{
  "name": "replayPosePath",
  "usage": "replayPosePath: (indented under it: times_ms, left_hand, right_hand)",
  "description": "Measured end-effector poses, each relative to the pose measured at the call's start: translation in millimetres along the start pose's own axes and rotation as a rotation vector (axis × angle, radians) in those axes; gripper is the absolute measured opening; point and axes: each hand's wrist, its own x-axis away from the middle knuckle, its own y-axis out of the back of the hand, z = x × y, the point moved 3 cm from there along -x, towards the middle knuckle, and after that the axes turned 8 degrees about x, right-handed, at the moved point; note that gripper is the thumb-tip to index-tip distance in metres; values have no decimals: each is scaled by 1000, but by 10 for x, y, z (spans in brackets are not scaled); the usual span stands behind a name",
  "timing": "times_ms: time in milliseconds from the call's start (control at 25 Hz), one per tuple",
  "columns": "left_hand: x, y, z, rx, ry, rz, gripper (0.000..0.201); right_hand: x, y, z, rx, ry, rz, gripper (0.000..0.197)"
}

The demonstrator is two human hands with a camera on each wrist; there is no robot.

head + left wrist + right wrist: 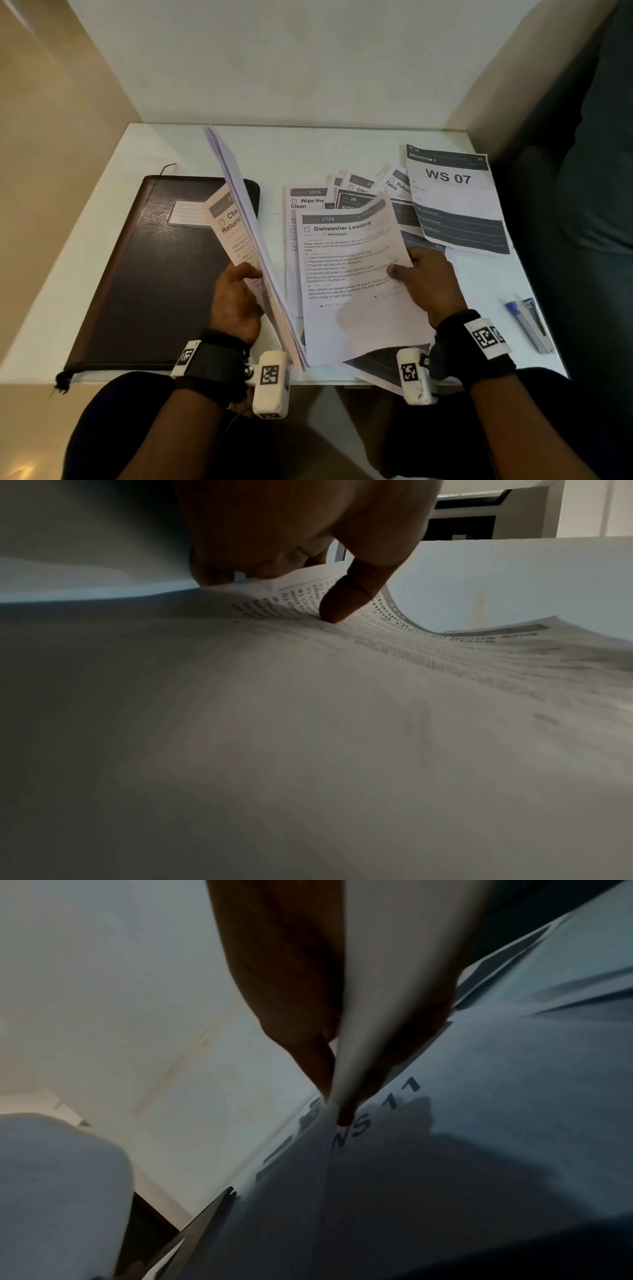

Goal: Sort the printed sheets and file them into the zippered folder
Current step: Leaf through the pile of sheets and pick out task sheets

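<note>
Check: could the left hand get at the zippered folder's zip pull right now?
Probably not yet: the left hand grips a stack of sheets standing over the closed folder. Its path looks clear, but its fingers are occupied.

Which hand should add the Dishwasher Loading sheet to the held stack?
Right, probably. The right hand already pinches the Dishwasher Loading sheet, while the left hand is busy gripping the upright stack of sheets.

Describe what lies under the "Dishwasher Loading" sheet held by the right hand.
Under the white "Dishwasher Loading" sheet, pinched by the right hand, lie overlapping printed sheets, one headed "Wipe the…". Their lower text is covered.
</note>
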Motion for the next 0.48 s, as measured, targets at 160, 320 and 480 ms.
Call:
replayPosePath:
  times_ms: [160, 320, 480]
  left_hand:
    - [-110, 28, 42, -97, 21, -50, 40]
    - [-172, 46, 86, -101, 3, -33, 46]
    - [-185, 14, 94, -61, -6, -18, 49]
  right_hand:
    - [279, 85, 319, -87, 268, -100, 16]
    - [648, 148, 602, -150, 427, -181, 16]
    - [915, 147, 855, -168, 534, -163, 24]
